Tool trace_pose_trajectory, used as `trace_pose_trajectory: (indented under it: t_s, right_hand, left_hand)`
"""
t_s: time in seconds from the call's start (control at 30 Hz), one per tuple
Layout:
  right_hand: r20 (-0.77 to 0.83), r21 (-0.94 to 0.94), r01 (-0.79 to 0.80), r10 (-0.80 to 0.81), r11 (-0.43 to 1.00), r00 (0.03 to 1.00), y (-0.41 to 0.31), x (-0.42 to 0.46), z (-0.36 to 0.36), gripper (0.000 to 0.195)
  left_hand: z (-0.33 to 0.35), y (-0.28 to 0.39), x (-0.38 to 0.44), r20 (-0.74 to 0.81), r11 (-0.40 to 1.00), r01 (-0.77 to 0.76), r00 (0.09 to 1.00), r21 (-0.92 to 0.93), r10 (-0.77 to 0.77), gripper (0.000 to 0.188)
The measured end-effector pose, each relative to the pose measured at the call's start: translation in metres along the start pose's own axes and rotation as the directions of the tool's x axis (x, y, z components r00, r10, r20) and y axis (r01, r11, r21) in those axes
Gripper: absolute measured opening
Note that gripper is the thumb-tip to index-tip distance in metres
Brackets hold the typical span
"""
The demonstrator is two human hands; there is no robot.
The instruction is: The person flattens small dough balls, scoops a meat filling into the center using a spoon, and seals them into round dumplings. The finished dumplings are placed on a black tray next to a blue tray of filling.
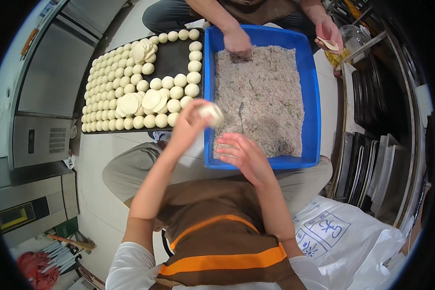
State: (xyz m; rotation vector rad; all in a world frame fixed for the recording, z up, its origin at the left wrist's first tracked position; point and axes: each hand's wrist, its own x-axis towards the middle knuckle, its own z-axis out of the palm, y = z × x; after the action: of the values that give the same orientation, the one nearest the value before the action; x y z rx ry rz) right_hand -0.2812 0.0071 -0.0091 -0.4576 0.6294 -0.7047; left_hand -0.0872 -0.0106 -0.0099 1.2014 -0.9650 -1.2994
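Note:
My left hand (190, 121) grips a pale piece of dough (212, 114), blurred, at the left wall of a blue plastic tub (316, 119). Over the tub's near edge, my right hand (241, 152) is held with its fingers apart and nothing in it. Light brown-pink filling with green bits (264, 87) fills much of the tub, and a metal spoon (241, 112) is stuck in it. Left of the tub, a black tray (172, 58) bears rows of round dough balls (112, 74). Flattened dough rounds (128, 104) lie in small stacks on the balls.
Across the tub sits another person, one hand (238, 41) in the filling, the other (328, 32) holding a flat dough round (327, 44). A rack with dark baking trays (359, 166) stands at the right, a white printed sack (340, 239) below it. Steel cabinets (54, 69) line the left.

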Motion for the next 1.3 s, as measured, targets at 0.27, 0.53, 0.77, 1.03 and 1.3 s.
trace_pose_trajectory:
  t_s: [0.27,0.53,0.77,1.03,1.3]
  right_hand:
    - [-0.106,-0.101,0.049,-0.060,0.994,0.993,-0.006,-0.023,-0.023,0.027]
    - [-0.389,-0.475,0.147,-0.357,0.868,0.849,-0.014,-0.028,-0.078,0.027]
    - [-0.425,-0.528,0.208,-0.468,0.824,0.775,-0.008,-0.011,-0.078,0.024]
    - [-0.273,-0.605,0.027,-0.239,0.796,0.932,0.019,-0.009,-0.080,0.024]
    - [-0.175,-0.547,0.067,-0.192,0.834,0.966,0.029,-0.015,-0.048,0.019]
  left_hand:
    - [-0.106,-0.002,0.164,-0.183,0.231,0.145,0.971,0.962,0.154,0.050]
    - [-0.102,-0.007,0.183,-0.082,0.134,0.084,0.996,0.987,-0.020,0.046]
    - [-0.159,0.003,0.112,-0.209,0.403,0.089,0.941,0.911,0.265,0.030]
    - [-0.164,-0.009,0.035,-0.054,0.246,-0.001,0.975,0.969,0.218,0.049]
    - [-0.190,-0.023,0.054,-0.112,0.324,0.045,0.975,0.945,0.190,0.039]
